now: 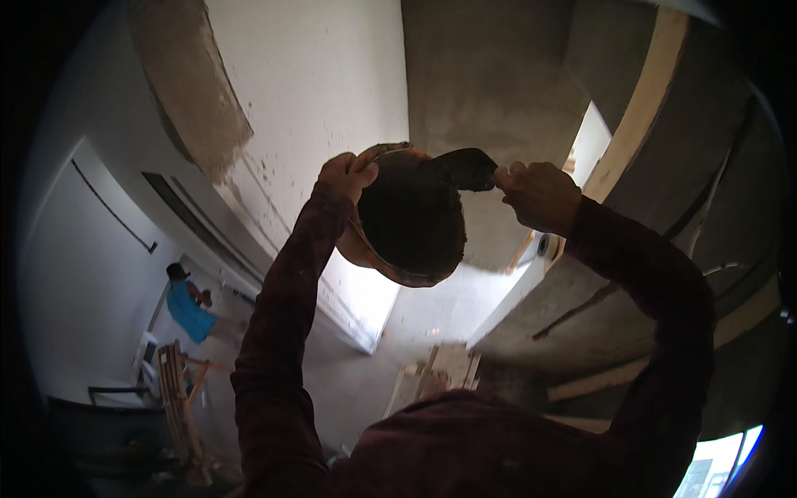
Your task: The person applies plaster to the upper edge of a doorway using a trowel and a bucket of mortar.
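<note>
In front of me a round, orange-brown bowl (352,246) is held up, its inside dark with what looks like wet mortar (407,212). My left hand (344,176) grips the bowl's rim at its upper left, fingers closed round the edge. Closed on a trowel's handle, my right hand (540,197) is to the right of the bowl. The dark trowel blade (466,168) reaches left to the bowl's upper right edge; whether its tip dips into the mortar I cannot tell. The handle is mostly hidden in my fist.
Below on the left, a person in a blue top (191,309) stands near wooden boards (176,390). More boards (448,369) lie low in the middle. Pale wall (315,91) and grey plastered surface (473,91) rise beyond the bowl. A wooden strip (639,108) runs along the right.
</note>
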`<state>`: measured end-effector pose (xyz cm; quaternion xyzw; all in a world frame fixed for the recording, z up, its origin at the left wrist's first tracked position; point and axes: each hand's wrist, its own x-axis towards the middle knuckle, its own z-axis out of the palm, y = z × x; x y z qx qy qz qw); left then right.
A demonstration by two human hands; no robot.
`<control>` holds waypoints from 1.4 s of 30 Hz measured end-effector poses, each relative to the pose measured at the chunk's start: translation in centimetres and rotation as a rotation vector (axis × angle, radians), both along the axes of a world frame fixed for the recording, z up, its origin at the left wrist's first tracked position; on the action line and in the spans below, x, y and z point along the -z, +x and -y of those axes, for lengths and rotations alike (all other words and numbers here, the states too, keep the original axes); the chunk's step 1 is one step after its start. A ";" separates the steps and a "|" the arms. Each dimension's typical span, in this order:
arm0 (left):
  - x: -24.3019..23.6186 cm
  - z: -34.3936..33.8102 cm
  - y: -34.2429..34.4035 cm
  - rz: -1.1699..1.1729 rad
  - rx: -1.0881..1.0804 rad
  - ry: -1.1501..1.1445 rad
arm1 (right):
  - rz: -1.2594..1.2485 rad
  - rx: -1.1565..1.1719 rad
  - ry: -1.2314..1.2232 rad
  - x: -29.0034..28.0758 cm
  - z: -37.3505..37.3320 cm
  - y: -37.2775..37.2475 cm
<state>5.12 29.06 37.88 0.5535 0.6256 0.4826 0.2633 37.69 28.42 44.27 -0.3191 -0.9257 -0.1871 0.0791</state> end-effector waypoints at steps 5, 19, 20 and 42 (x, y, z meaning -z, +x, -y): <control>2.6 6.3 1.3 -0.141 -0.013 -0.064 | 0.089 0.011 -0.243 6.5 3.1 -2.3; 6.3 13.3 2.4 -0.284 -0.082 -0.220 | 0.158 -0.336 -0.798 16.0 8.1 -2.8; 6.6 13.7 2.6 -0.274 -0.084 -0.219 | 0.061 -0.405 -0.818 16.6 8.0 -2.7; 20.5 19.7 -0.8 -0.047 -0.635 -0.207 | 0.128 -0.674 -0.715 -17.1 3.4 1.0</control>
